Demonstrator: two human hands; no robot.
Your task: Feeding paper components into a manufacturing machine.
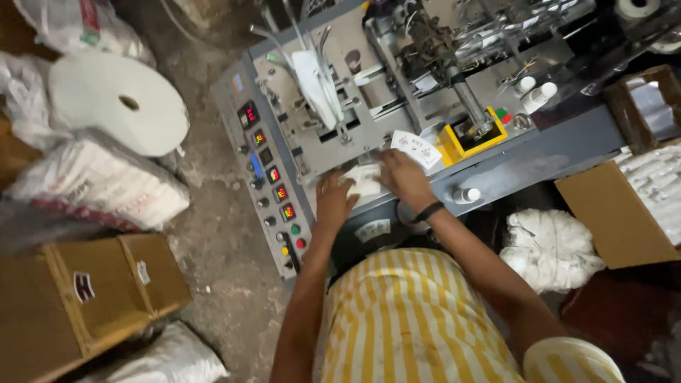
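Your left hand (333, 201) and your right hand (404, 179) both rest at the near edge of the grey metal packing machine (560, 152), with a small white soft packet (365, 183) between them. Your left fingers curl against the packet's left side and your right hand lies over its right side, so both hands are grasping it, though how tightly cannot be told. The packet sits on the machine's front ledge, just below the white-and-red printed flat pouch (417, 147) that lies beside the yellow box-shaped metal guard (454, 149). A black band (428, 211) circles your right wrist. To the left of your left hand, along the machine's left edge, runs the grey control panel (273, 188) with red displays and coloured buttons. On the floor well to the left lies a large white roll of sheet material (117, 103), and nearer you a brown cardboard box (85, 298).
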